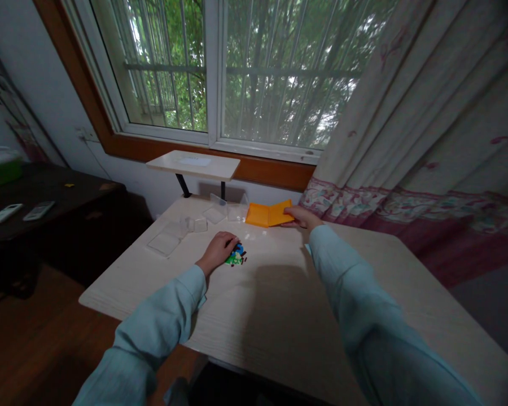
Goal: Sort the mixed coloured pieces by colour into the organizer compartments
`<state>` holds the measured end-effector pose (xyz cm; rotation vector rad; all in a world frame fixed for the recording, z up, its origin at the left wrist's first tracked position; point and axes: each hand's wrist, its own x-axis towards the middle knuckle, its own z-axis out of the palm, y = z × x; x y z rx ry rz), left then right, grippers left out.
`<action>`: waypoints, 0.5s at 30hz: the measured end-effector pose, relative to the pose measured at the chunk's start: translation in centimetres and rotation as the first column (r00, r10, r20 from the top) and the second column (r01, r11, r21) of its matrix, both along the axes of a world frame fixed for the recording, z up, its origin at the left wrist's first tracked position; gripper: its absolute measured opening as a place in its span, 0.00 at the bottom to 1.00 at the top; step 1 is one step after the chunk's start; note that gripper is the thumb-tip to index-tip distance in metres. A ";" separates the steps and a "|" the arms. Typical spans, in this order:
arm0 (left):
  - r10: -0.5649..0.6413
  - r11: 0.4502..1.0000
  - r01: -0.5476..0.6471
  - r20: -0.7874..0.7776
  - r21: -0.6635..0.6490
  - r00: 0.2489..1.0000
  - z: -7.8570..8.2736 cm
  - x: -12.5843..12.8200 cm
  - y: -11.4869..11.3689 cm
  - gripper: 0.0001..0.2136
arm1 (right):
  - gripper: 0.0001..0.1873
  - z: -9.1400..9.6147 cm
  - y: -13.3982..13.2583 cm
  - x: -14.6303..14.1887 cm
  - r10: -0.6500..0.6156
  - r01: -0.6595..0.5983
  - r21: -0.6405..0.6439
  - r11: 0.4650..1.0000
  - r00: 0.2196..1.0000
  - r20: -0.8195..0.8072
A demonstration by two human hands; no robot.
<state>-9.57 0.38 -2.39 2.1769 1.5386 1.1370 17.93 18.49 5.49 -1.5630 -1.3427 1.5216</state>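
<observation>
My right hand (302,216) grips the right edge of an open orange plastic case (258,215), thumb on top and fingers beneath. The case lies unfolded in two halves, its right half tilted up slightly. My left hand (218,248) rests on the table at the left side of a small pile of tiny pieces (237,257) in green, blue, dark brown and cream. Its thumb and fingers are a little apart at the pile's edge, and part of the pile is hidden by them.
Several clear plastic boxes (163,243) stand open along the back left of the pale table (279,316). A small raised shelf (211,166) is behind them, under the window. A curtain (406,169) hangs at the right. To the left, a dark cabinet holds two remotes (39,211).
</observation>
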 end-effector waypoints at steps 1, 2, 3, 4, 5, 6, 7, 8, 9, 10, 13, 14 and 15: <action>-0.008 1.000 0.008 0.002 -0.005 1.000 0.0 0.1 0.0 0.18 | 0.11 -0.1 0.3 -0.1 0.006 -0.006 -0.008 1.000 1.000 -0.003; -0.016 1.000 0.016 0.004 -0.011 1.000 0.0 0.1 0.0 0.19 | 0.11 -0.1 0.7 -0.2 0.012 -0.012 -0.015 1.000 1.000 -0.002; -0.022 1.000 0.022 0.009 -0.017 1.000 0.0 0.1 0.0 0.19 | 0.10 -0.1 1.1 -0.3 0.016 -0.016 -0.020 1.000 1.000 0.001; -0.028 0.999 0.029 0.017 -0.023 0.999 0.0 0.1 0.1 0.20 | 0.11 0.0 1.5 -0.5 0.020 -0.020 -0.023 1.000 1.000 0.006; -0.029 0.999 0.030 0.029 -0.032 0.999 0.0 0.1 0.1 0.21 | 0.11 0.1 1.8 -0.7 0.023 -0.023 -0.024 0.999 1.000 0.011; -0.025 0.999 0.027 0.046 -0.043 0.999 0.0 0.0 0.1 0.22 | 0.11 0.2 2.1 -0.9 0.025 -0.025 -0.023 0.999 1.000 0.016; -0.015 0.998 0.019 0.068 -0.057 0.998 0.0 0.0 0.2 0.22 | 0.11 0.3 2.4 -1.2 0.027 -0.026 -0.020 0.999 0.999 0.020; 0.001 0.997 0.006 0.093 -0.073 0.996 0.0 -0.1 0.2 0.23 | 0.10 0.3 2.6 -1.5 0.027 -0.026 -0.016 1.000 0.999 0.023; 0.018 0.996 -0.007 0.121 -0.089 0.993 0.0 -0.2 0.3 0.23 | 0.09 0.4 2.7 -1.8 0.025 -0.025 -0.010 1.000 0.999 0.024; 0.033 0.994 -0.018 0.147 -0.105 0.989 -0.1 -0.3 0.3 0.23 | 0.08 0.4 2.9 -2.0 0.022 -0.022 -0.003 1.000 1.000 0.022; 0.053 0.989 -0.022 0.209 -0.147 0.977 -0.2 -0.4 0.4 0.23 | 0.08 0.1 2.8 -2.4 -0.005 0.005 0.035 0.999 1.000 0.009; 0.058 0.987 -0.022 0.224 -0.159 0.973 -0.2 -0.4 0.4 0.23 | 0.09 0.0 2.6 -2.3 -0.017 0.017 0.049 0.999 1.000 0.000; 0.063 0.985 -0.022 0.238 -0.171 0.969 -0.2 -0.4 0.4 0.23 | 0.11 -0.2 2.4 -2.2 -0.029 0.030 0.064 0.998 1.000 -0.011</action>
